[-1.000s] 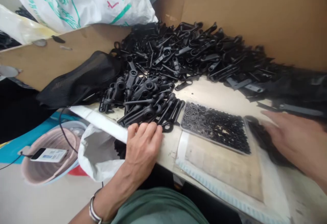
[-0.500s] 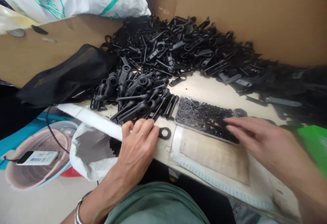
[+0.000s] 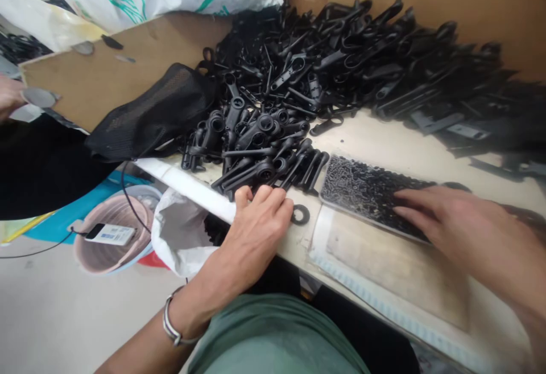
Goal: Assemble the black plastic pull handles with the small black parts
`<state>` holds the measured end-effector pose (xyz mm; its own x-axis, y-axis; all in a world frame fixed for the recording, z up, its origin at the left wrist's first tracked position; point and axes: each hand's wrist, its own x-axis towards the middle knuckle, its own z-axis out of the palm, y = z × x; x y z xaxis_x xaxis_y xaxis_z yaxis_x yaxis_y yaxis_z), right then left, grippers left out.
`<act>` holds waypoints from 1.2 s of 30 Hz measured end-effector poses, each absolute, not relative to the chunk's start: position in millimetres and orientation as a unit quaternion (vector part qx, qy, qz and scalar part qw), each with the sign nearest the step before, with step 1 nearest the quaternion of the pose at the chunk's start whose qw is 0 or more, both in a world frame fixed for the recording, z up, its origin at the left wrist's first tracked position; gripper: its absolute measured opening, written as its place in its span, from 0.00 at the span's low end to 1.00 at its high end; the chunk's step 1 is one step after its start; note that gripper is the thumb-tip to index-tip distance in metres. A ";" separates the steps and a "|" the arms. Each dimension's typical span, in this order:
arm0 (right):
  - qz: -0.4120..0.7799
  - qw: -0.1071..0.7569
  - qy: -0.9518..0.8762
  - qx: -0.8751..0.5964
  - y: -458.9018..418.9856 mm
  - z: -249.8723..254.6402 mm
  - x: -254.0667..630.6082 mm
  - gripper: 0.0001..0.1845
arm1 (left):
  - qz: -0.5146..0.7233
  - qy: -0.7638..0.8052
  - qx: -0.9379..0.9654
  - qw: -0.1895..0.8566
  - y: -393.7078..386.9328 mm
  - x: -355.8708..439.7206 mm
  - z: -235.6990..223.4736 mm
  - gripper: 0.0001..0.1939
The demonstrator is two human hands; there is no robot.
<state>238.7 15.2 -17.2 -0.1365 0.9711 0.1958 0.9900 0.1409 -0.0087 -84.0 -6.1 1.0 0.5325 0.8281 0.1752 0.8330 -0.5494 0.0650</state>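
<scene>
My left hand (image 3: 261, 229) lies at the table's front edge, its fingers curled over a black ring-ended plastic part (image 3: 300, 214). The ring shows to the right of my fingers; the rest is hidden under them. My right hand (image 3: 452, 220) dips its thumb and fingertips into the right side of a clear shallow box (image 3: 375, 224) full of tiny black pieces (image 3: 362, 183). Those fingers are close together, and whatever lies between them is too small to make out. Just beyond my left hand lies a cluster of black ring-ended arms (image 3: 260, 140).
A large heap of similar black parts (image 3: 333, 61) spreads along the back by cardboard. A black mesh bag (image 3: 153, 112) lies left. Below the edge are an open white sack (image 3: 179, 231) and a pink basket (image 3: 111, 249) holding a white device. Another person's hand (image 3: 9, 96) is far left.
The view has swung left, so everything sits further right in the picture. Another person's hand and dark sleeve now show at the left. My hands keep nearly the same places on the table.
</scene>
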 end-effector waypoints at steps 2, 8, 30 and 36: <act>-0.062 0.059 -0.758 -0.647 17.4 -17.4 235.3 0.31 | -0.117 -0.470 -0.875 0.001 -5.1 -81.5 0.9 0.03; -0.049 0.033 -0.746 -0.663 19.8 -18.6 237.8 0.22 | -0.154 -0.437 -0.885 -0.042 3.2 -77.3 4.3 0.06; -0.035 -0.055 -0.725 -0.686 21.9 -5.0 220.6 0.14 | -0.140 -0.390 -0.887 -0.204 -17.2 -64.2 2.2 0.12; -0.062 0.057 -0.752 -0.653 8.5 10.4 215.6 0.22 | -0.178 -0.395 -0.872 -0.228 -19.0 -65.5 -5.8 0.10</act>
